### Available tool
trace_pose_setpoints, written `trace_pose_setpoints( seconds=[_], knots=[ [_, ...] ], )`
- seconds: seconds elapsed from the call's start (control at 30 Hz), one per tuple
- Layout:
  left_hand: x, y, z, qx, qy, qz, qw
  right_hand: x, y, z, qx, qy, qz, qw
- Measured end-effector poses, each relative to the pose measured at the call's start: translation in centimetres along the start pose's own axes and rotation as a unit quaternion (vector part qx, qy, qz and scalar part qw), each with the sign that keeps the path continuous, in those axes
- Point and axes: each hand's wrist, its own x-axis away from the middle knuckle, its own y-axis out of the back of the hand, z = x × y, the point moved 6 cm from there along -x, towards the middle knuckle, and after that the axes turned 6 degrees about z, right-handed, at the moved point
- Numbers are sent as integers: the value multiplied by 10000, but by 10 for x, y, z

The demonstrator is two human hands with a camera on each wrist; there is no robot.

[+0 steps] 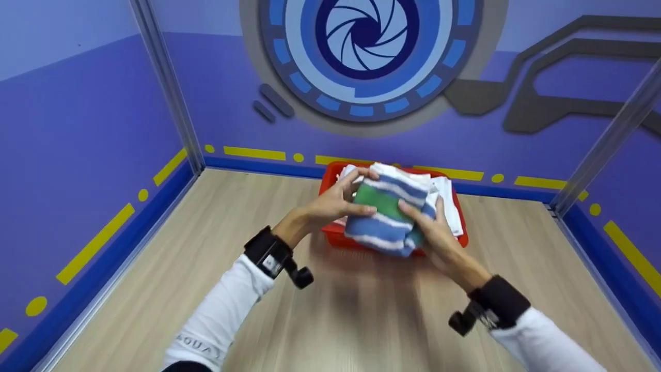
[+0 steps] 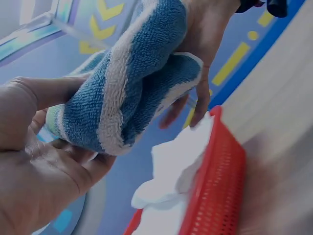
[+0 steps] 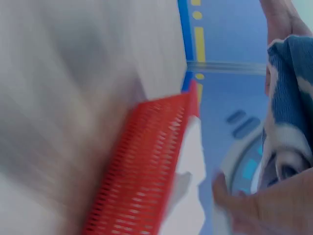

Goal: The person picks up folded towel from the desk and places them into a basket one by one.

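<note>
A folded terry towel [image 1: 384, 206] with blue, green and white stripes is held between both hands above a red basket. My left hand [image 1: 338, 199] grips its left side, thumb on the top face and fingers at the far edge. On the other side my right hand [image 1: 434, 227] holds the towel with the thumb across the top face. In the left wrist view the folded layers of the towel [image 2: 122, 78] show between thumb and fingers. The right wrist view catches only part of the towel [image 3: 293, 107] near the right hand [image 3: 269, 203].
The red basket [image 1: 341, 240], with perforated sides, stands on the wood-look table [image 1: 248, 217] near the back wall. White folded cloths [image 1: 448, 204] lie in it. Blue-purple panels [image 1: 217, 93] with yellow marks enclose the table at the back and sides.
</note>
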Motion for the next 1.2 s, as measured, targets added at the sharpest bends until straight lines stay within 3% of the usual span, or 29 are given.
trace_pose_setpoints(
  seconds=[0.1,0.2,0.33,0.4,0.43,0.53,0.6,0.63,0.7,0.77,0.9,1.0,1.1,1.2],
  knots=[
    [-11,23,5,210,4,-575,9981,-32,-4,8,-455,-22,44,9990],
    [-17,49,22,335,307,-1381,9894,-68,-6,12,-86,185,174,9996],
    [-22,77,59,108,776,-2559,9635,-101,-3,3,1182,232,238,9924],
    [-24,80,76,-366,982,-2950,9497,-105,1,-7,2188,48,77,9757],
    [-26,79,82,-815,1121,-3046,9424,-105,5,-13,2654,-150,-12,9640],
    [-35,64,93,-2408,1637,-2835,9137,-100,16,-27,3670,-437,-170,9291],
    [-43,52,97,-3338,1977,-2463,8882,-96,21,-33,3824,-583,-45,9222],
    [-47,48,98,-3693,2136,-2329,8739,-94,23,-35,3716,-616,26,9263],
    [-51,42,99,-4030,2374,-2179,8566,-91,26,-33,3515,-669,217,9336],
    [-54,41,97,-4154,2508,-2197,8463,-87,30,-26,3357,-764,417,9379],
    [-54,47,87,-4386,2328,-2291,8372,-76,54,1,3439,-858,561,9334],
    [-51,60,79,-4915,2131,-2138,8169,-66,83,23,3652,-902,423,9256],
    [-42,78,73,-5619,2287,-1655,7775,-57,115,39,3893,-978,96,9159],
    [-26,96,66,-6032,2805,-1077,7389,-52,140,51,4305,-898,-316,8976]
  ],
)
